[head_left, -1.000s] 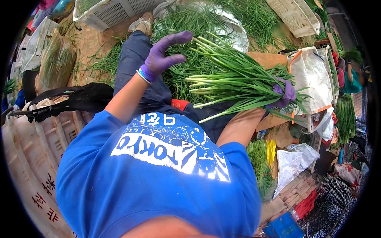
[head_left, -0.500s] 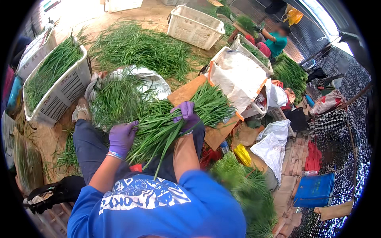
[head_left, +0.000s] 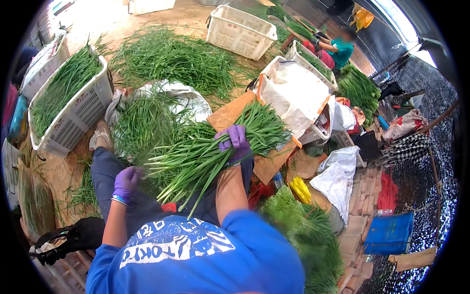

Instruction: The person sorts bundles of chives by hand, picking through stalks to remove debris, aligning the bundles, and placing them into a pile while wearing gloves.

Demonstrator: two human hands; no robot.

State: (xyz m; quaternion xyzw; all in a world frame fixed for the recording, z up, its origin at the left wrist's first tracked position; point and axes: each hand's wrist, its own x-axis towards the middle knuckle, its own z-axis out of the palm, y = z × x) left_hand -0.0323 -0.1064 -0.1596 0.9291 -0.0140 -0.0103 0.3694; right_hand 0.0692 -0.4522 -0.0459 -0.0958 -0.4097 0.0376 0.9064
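Observation:
My right hand [head_left: 236, 141], in a purple glove, is wrapped round a bunch of garlic chives [head_left: 198, 161] above my lap. The pale stem ends fan toward the left, and the green leaves spread out to the right. My left hand [head_left: 127, 182], gloved alike, is closed over my left thigh, apart from the bunch. Whether anything thin is pinched in it I cannot make out. Just beyond the bunch, loose chives [head_left: 144, 120] lie heaped on a white sack [head_left: 188, 100]. A wooden board [head_left: 230, 113] shows beside the leaves.
A filled white crate [head_left: 81, 115] stands at the left; another white crate [head_left: 240, 32] is farther off. A big chive pile [head_left: 171, 61] covers the floor ahead. More chives [head_left: 308, 235] lie at my right. A person [head_left: 338, 49] works at the far right.
My left hand has moved left and down, away from the bunch. The pale stem ends now show spread out. My right hand keeps its hold. The far person's hands have lowered.

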